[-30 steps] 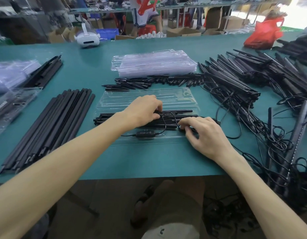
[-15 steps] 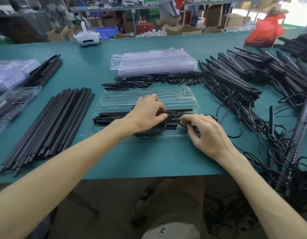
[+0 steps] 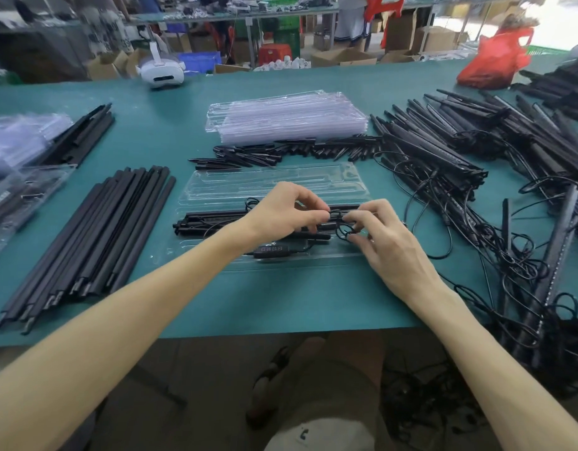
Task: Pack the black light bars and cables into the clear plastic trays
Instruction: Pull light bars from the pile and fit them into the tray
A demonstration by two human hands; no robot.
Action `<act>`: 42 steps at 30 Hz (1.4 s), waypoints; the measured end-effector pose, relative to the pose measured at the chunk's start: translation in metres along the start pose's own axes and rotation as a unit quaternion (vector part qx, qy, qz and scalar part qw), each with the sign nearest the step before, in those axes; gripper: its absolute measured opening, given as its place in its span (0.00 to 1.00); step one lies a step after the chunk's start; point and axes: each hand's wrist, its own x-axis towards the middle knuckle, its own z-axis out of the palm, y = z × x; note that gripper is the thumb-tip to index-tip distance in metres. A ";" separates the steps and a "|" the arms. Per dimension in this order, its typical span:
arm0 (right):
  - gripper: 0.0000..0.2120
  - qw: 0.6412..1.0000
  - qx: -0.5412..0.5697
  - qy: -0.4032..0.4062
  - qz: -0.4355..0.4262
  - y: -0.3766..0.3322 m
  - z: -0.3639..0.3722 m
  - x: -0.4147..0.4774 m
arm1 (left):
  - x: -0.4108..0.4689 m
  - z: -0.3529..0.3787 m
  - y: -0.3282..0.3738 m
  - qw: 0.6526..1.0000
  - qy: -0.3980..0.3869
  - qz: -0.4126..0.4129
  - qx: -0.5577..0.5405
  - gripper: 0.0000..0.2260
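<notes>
- Workshop floor, teal table (image 3: 281, 304) in front, cardboard boxes and other benches blurred behind.
- Open clear tray (image 3: 274, 187) lies at table centre, far half bare, near half loaded.
- Black light bars (image 3: 216, 221) lie lengthwise in the near half of the tray, under and left of both hands.
- Left hand (image 3: 287, 213) is over the tray middle, fingers (image 3: 313, 219) curled, thumb and forefinger pinching the cable (image 3: 344, 231) just above the bars.
- Right hand (image 3: 388, 242) is over the tray's right end, fingers (image 3: 362, 216) curled, also pinching the cable; the fingertips of both hands almost meet.
- A small loop of cable hangs directly below the right fingertips, touching the bars.
- Inline controller (image 3: 271, 250) sits on the tray's near edge, below the left wrist, apart from both hands.
- Stack of empty trays (image 3: 287, 118) is beyond the open tray, with small black pieces (image 3: 297, 149) in a row between them.
- Row of plain black bars (image 3: 92, 239) is left of the tray.
- Pile of bars with tangled cables (image 3: 460, 151) is on the right, spilling off the near table edge.
- White headset (image 3: 160, 71) is far left, red bag (image 3: 499, 60) far right.
</notes>
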 end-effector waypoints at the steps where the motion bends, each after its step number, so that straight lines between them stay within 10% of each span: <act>1: 0.12 1.000 -0.017 0.009 -0.003 0.000 0.000 0.000 | -0.001 0.001 0.001 1.000 -0.015 0.005 0.000 0.03; 18: 0.06 0.986 -0.055 0.058 0.148 0.003 0.000 0.000 | -0.012 0.022 0.000 0.991 -0.115 0.034 0.065 0.04; 42: 0.04 0.998 0.043 0.036 0.002 -0.001 -0.001 -0.001 | -0.009 0.035 -0.006 0.991 -0.010 0.054 0.120 0.08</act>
